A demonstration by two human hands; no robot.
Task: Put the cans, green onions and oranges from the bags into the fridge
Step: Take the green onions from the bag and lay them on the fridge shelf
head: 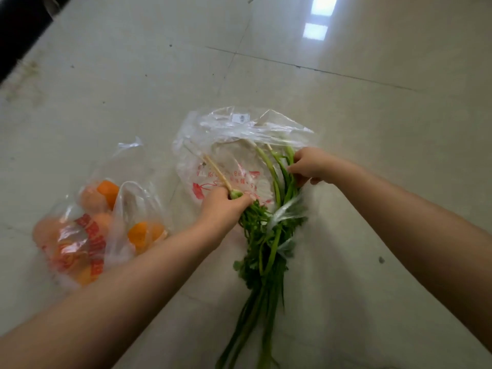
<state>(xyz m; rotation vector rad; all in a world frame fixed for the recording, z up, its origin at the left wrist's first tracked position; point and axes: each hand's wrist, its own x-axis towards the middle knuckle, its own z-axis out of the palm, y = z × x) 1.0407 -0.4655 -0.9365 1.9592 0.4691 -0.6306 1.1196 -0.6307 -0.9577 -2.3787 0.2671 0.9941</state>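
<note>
A bunch of green onions (266, 243) lies half out of a clear plastic bag with red print (226, 155) on the floor, its leaves trailing toward me. My left hand (221, 209) is closed around the stalks near the pale ends. My right hand (310, 166) grips other green stalks at the bag's right side. To the left lies a second clear bag with red print (80, 235), with several oranges (107, 191) inside. No cans and no fridge are in view.
Everything rests on a pale, glossy tiled floor (346, 102) with dark grout lines and a bright window reflection at the top right. A dark object (21, 25) fills the top-left corner.
</note>
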